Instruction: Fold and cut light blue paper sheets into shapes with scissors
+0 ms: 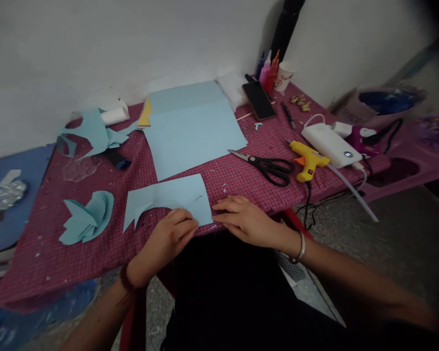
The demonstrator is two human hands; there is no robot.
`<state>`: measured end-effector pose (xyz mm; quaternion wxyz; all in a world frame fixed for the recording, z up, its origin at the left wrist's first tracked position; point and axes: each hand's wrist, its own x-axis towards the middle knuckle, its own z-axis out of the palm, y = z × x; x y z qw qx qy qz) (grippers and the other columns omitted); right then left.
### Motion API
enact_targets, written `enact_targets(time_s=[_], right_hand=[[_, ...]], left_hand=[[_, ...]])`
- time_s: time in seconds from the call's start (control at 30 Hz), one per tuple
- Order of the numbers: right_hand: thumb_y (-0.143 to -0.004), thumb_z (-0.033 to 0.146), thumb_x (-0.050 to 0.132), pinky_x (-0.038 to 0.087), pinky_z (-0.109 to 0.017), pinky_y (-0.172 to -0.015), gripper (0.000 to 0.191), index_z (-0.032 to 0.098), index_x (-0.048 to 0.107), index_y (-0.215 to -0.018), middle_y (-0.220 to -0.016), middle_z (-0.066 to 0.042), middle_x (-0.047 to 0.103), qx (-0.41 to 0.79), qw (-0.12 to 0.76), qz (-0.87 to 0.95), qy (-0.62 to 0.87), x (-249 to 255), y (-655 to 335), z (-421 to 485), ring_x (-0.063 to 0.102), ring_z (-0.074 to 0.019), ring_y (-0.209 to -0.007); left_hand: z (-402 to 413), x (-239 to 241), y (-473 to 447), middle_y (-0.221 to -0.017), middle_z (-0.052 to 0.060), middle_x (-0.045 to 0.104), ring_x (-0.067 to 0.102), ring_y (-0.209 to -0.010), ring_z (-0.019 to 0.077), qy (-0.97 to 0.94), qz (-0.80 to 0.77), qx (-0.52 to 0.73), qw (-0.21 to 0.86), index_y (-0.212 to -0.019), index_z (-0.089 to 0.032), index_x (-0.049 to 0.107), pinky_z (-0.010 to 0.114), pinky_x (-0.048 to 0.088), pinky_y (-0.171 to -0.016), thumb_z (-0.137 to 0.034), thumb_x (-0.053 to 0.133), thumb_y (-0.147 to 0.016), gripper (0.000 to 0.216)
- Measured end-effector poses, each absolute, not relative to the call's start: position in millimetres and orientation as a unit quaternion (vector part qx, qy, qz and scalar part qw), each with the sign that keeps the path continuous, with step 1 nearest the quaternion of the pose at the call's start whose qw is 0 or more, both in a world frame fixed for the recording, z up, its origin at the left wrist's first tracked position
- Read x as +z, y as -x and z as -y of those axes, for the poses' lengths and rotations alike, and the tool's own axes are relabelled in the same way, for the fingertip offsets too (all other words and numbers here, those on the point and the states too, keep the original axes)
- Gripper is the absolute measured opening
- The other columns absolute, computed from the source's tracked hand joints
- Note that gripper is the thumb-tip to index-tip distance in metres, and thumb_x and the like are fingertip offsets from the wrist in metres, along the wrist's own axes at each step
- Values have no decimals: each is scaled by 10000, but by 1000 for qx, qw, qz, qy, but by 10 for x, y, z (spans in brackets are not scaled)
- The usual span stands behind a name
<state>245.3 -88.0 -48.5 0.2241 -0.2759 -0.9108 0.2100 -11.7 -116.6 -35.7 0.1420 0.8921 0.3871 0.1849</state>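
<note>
A cut piece of light blue paper [175, 191] lies near the front edge of the table, a curved notch cut into its lower left side and a thin dark line near its right end. My left hand [172, 233] has its fingers curled together on the paper's lower edge. My right hand [245, 220] rests flat with its fingers stretched out, the tips touching the paper's right edge. Behind this piece is a large light blue sheet [197, 131]. Black-handled scissors [269, 167] lie beyond my right hand, blades apart. Cut blue paper shapes [89, 217] are stacked to the left.
A yellow glue gun [309, 160] and a white power bank [331, 144] lie at the right, with cables hanging over the edge. A phone [259, 100], glue bottles [269, 74] and a paper cup [284, 76] stand farther back. Blue paper scraps [95, 131] lie at the back left.
</note>
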Motion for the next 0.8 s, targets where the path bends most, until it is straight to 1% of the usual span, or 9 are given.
enact_targets(time_s=[0.3,0.47,0.67,0.8], right_hand=[[-900,158,531,405,-428,-995,289,204,655,-1156,-1237,-86,621,198,223,914,275,-486,-2453,881,525,-228,-1155],[-898,153,529,402,-427,-1000,287,202,656,-1152,-1236,-71,626,203,230,911,275,-482,-2455,880,529,-227,-1147],[-890,150,536,406,-439,-990,298,227,655,-1152,-1229,-62,633,211,236,907,278,-475,-2446,889,532,-222,-1145],[-884,152,546,407,-431,-992,296,221,657,-1150,-1217,-56,641,209,235,906,282,-480,-2440,891,536,-213,-1140]], left_hand=[[1139,-404,123,-922,46,614,556,-822,159,-891,-374,208,154,-1023,-203,638,301,475,-711,-122,556,-887,178],[1144,-398,123,-920,45,606,542,-827,151,-890,-366,213,171,-1008,-191,630,297,468,-723,-103,537,-895,170],[1129,-377,119,-964,51,605,542,-874,164,-890,-358,216,182,-1011,-199,631,320,469,-753,-104,556,-886,174],[1134,-377,97,-954,56,608,540,-868,167,-889,-362,220,175,-997,-188,633,316,475,-741,-105,557,-884,159]])
